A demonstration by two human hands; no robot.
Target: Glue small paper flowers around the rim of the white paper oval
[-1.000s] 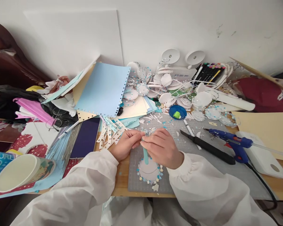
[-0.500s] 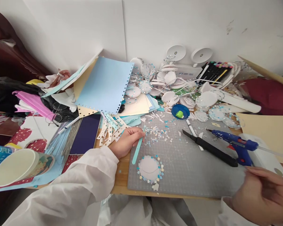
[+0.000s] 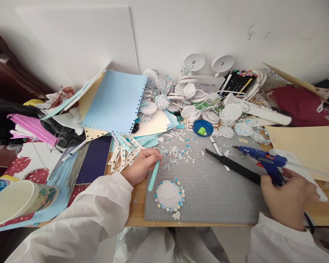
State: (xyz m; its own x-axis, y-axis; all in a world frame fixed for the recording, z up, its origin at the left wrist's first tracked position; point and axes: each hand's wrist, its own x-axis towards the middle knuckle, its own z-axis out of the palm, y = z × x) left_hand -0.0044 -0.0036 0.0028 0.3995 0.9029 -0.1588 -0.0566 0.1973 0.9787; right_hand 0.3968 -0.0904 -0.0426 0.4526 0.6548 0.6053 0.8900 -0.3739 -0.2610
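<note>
My left hand (image 3: 146, 165) rests at the left edge of the grey cutting mat (image 3: 219, 199), its fingers pinched on the upper end of a flat turquoise stick (image 3: 154, 177). Just right of the stick lies a round white disc (image 3: 169, 194) ringed with small blue, white and cream stars. Loose paper stars (image 3: 177, 153) are scattered beyond it. At the right, my right hand (image 3: 289, 195) has its thumb and fingers apart around the grip of a blue glue gun (image 3: 263, 157). The thumb is by the end of a black-handled craft knife (image 3: 235, 166).
Behind the mat are piled white discs and star rings (image 3: 189, 91), a blue lid (image 3: 203, 128) and black markers (image 3: 239, 84). Punched card sheets (image 3: 115, 102), a dark purple flat case (image 3: 94, 160) and a paper cup (image 3: 16, 204) stand left. Cream card (image 3: 304, 149) lies right.
My right hand has moved forward and left from the table's front right to the glue gun's grip. The left hand still holds the turquoise stick. The view has shifted slightly.
</note>
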